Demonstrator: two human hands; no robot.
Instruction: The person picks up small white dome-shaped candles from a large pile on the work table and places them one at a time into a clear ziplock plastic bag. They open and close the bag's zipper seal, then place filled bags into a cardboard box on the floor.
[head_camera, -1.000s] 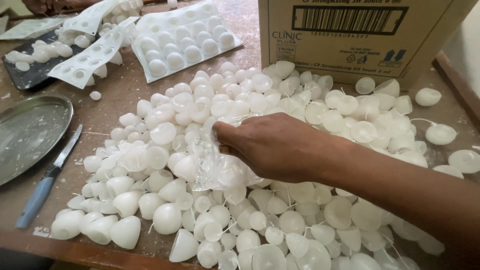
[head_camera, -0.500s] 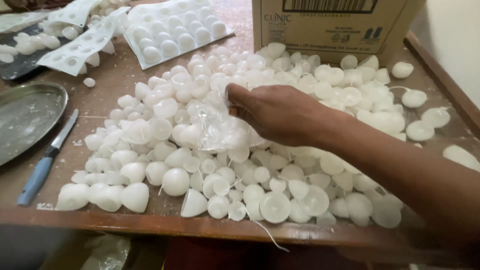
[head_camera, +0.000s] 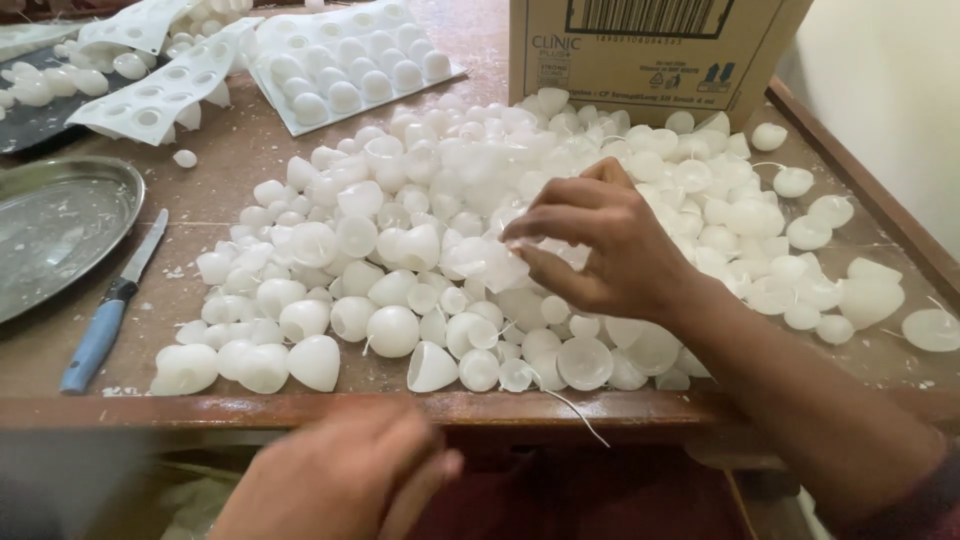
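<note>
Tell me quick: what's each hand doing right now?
Left hand: below the table edge, blurred, grip cannot be told.
Right hand: fingers pinching a white wax piece.

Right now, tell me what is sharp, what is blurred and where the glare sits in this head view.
Head view: the white wax domes and right hand are fairly sharp; the left hand below the table edge is soft and blurred; pale sheen on the metal plate; soft, even light with faint shadows; the wall at upper right looks washed out.

White wax pieces (head_camera: 392, 330), blue-handled knife (head_camera: 108, 315)
</note>
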